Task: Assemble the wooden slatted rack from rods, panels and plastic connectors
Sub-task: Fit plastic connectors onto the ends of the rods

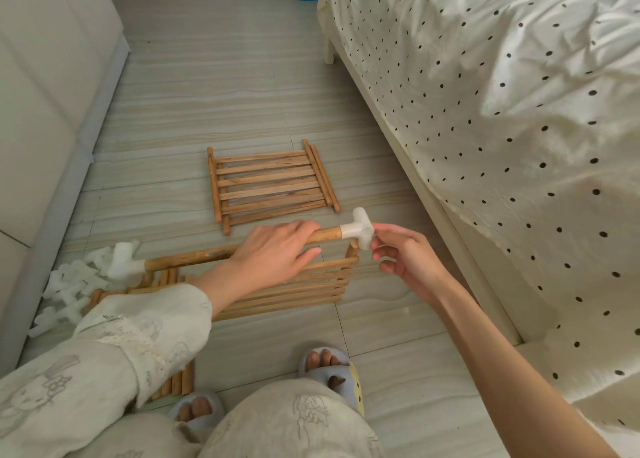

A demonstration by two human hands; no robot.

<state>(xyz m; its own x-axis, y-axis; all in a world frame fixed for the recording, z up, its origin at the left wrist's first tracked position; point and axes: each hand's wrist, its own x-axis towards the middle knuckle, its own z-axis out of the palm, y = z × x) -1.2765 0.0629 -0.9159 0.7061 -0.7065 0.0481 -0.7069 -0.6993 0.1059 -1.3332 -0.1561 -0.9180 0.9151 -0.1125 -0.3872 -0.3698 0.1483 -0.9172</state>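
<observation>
**Rod held level, connector at its right end**

While my left hand curls over the wooden rod, gripping it near its right half, I see my right hand at the white plastic connector capping that end, fingertips touching it with the other fingers loosely bent. Whether those fingertips actually pinch the connector, I cannot tell. A second white connector sits on the rod's left end. The rod hangs roughly level above the floor, over a slatted panel that lies just beneath my hands. An upright rod end rises from that panel's right corner to just below the right connector.

Farther from me, a second slatted panel lies flat on the floor with loose rods touching its right edge. A heap of spare white connectors lies at my left, against the base of the pale sofa. More rods show under my left sleeve. The bed with its dotted cover runs along my right. My slippered feet are near the bottom edge.
</observation>
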